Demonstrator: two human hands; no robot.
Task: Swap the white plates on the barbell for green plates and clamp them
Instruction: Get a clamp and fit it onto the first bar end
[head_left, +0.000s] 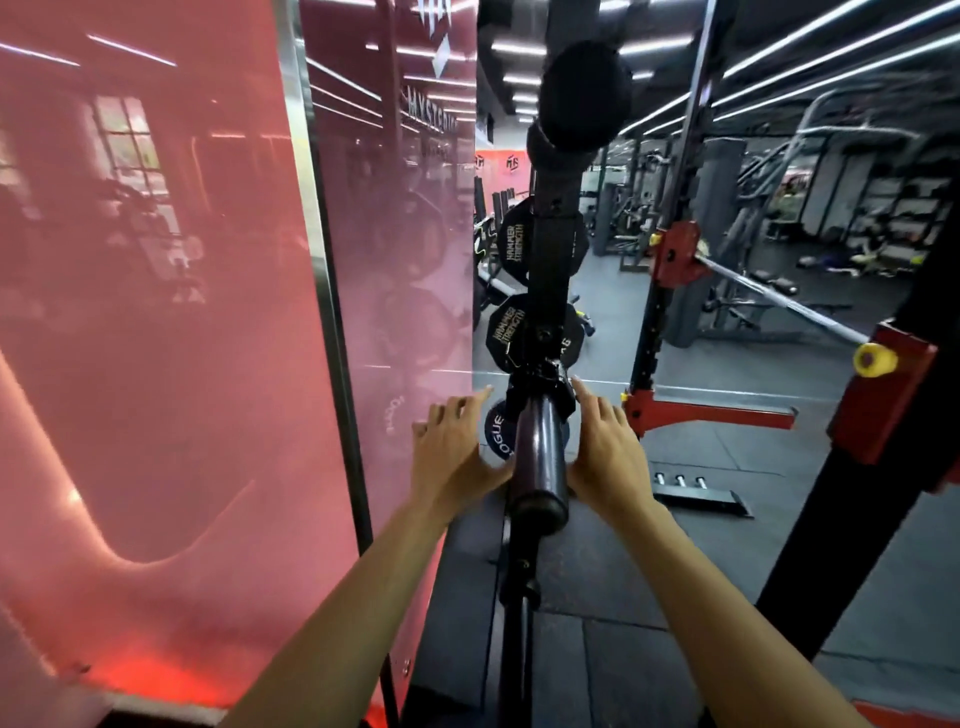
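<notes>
I look along the dark barbell sleeve (540, 457), whose end points at me. A black clamp (540, 388) sits on the sleeve at its far end. Behind it, a round plate (497, 431) with a dark face and white "OGUE" lettering shows on the left; its rim colour is hard to tell. My left hand (457, 449) is just left of the sleeve, fingers straight and reaching toward the clamp. My right hand (608, 447) mirrors it on the right side, fingers straight, tips close to the clamp. Neither hand holds anything.
Black Hammer Strength plates (511, 244) hang on a black storage post beyond the sleeve. A glossy red wall panel (156, 312) stands close on the left. A red-and-black rack (675, 260) holds another bar (779, 299) on the right. Dark rubber floor (597, 597) lies below.
</notes>
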